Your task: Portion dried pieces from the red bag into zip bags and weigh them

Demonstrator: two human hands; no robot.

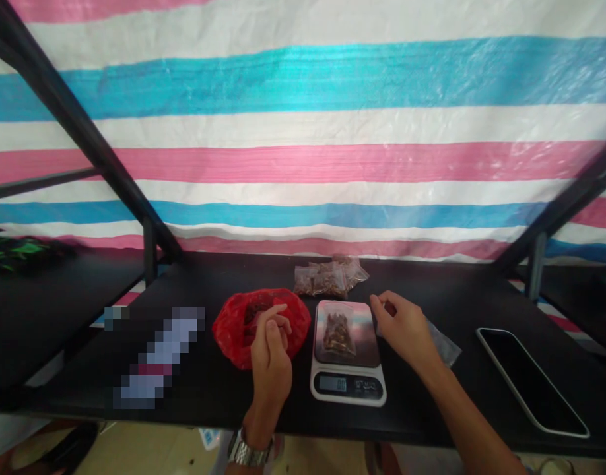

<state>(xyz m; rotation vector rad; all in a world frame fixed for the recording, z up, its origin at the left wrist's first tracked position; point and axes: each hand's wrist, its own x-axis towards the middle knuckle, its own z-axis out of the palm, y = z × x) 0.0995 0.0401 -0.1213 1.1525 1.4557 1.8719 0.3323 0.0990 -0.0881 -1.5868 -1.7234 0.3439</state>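
Observation:
My left hand (272,353), with a metal watch at the wrist, hovers over the near side of a red plastic bag (228,330). Its fingers are loosely bent and apart, with nothing visible in them. Dark dried bits show inside the bag's mouth. Just right of a white kitchen scale (349,388), my right hand (402,328) has its fingers curled together, with nothing seen in them. A small clear zip bag of brown dried pieces (338,331) lies on the scale's plate; the display appears to read 0.0. Clear plastic bags (445,344) lie partly under my right forearm.
Several filled zip bags (327,278) lie in a pile behind the scale. A phone (533,382) rests at the right, and a blurred-out item (159,359) at the left. Black metal posts (95,158) and a striped tarp (303,132) bound the black table (204,402).

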